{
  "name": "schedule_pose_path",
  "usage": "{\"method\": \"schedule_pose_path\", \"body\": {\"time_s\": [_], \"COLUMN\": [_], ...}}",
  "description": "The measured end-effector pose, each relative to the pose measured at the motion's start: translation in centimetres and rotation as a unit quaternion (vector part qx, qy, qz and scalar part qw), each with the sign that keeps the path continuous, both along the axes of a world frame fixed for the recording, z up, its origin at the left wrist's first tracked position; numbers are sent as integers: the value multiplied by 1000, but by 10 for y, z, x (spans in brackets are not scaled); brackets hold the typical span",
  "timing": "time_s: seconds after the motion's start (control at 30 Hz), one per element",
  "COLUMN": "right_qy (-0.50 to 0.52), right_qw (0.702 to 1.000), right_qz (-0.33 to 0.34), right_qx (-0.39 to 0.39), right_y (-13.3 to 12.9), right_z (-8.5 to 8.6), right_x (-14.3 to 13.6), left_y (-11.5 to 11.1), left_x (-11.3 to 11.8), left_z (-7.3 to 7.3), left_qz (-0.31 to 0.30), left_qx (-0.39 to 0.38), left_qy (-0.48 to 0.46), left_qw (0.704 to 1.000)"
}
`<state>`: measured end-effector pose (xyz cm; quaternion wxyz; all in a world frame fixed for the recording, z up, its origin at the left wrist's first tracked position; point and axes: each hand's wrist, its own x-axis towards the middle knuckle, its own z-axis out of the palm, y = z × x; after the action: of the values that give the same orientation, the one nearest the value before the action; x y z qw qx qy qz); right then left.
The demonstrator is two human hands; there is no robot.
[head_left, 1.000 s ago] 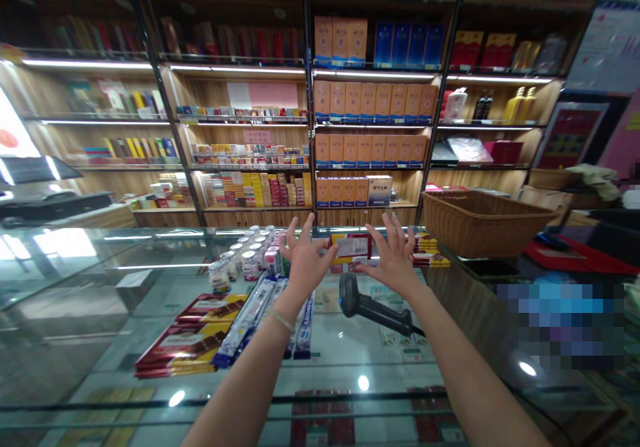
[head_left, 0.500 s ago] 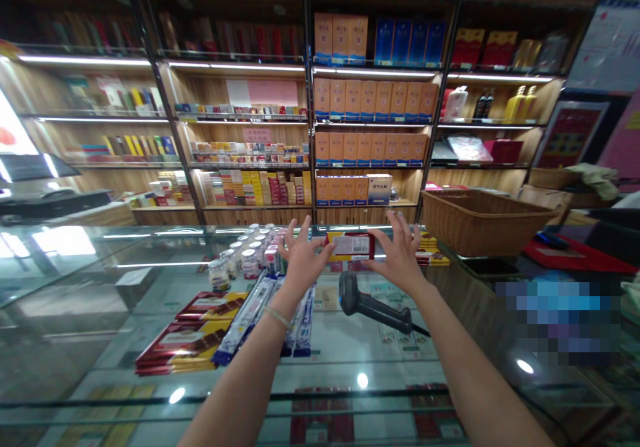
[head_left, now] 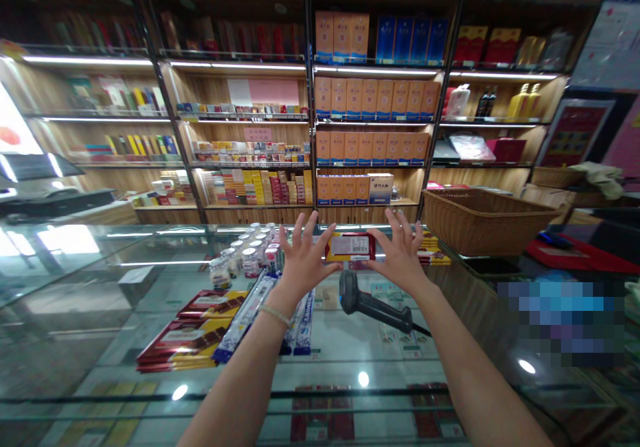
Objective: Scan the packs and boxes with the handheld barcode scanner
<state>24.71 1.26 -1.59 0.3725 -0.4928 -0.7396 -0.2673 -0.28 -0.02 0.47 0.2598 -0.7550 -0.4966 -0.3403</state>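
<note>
A chocolate bar (head_left: 350,245) in a red and yellow wrapper shows its labelled back between my hands, towards the counter's far side. My left hand (head_left: 304,260) is spread at its left end, index finger and thumb close to the edge. At the other end, my right hand (head_left: 400,253) also has its fingers apart, with index finger and thumb by the wrapper. Whether the fingertips touch it I cannot tell. Just nearer to me lies a black barcode scanner (head_left: 375,308). Blue and white long packets (head_left: 250,313) lie partly under my left arm, beside more chocolate bars (head_left: 193,333).
Small clear jars (head_left: 250,262) stand in rows left of my left hand. More yellow and red bars (head_left: 434,250) lie behind my right hand. A wicker basket (head_left: 485,223) stands at right on the glass counter (head_left: 340,360). Stocked shelves (head_left: 370,127) line the wall.
My left hand has opened, its thumb dropping away from the bar's left end and its fingers spreading. My right hand and the bar have barely moved.
</note>
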Motion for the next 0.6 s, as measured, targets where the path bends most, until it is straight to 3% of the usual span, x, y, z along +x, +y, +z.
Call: {"method": "schedule_pose_path", "body": {"time_s": [0.33,0.6], "right_qy": [-14,-58], "right_qw": [999,996], "right_qz": [-10,-29], "right_qx": [-29,-67], "right_y": [-3,-5], "right_z": [1,13], "right_x": [-4,-14], "left_y": [1,4], "left_x": [0,-5], "left_z": [0,-1], "left_qz": [-7,0], "left_qx": [-6,-7], "left_qy": [0,2], "left_qw": [1000,1000]}}
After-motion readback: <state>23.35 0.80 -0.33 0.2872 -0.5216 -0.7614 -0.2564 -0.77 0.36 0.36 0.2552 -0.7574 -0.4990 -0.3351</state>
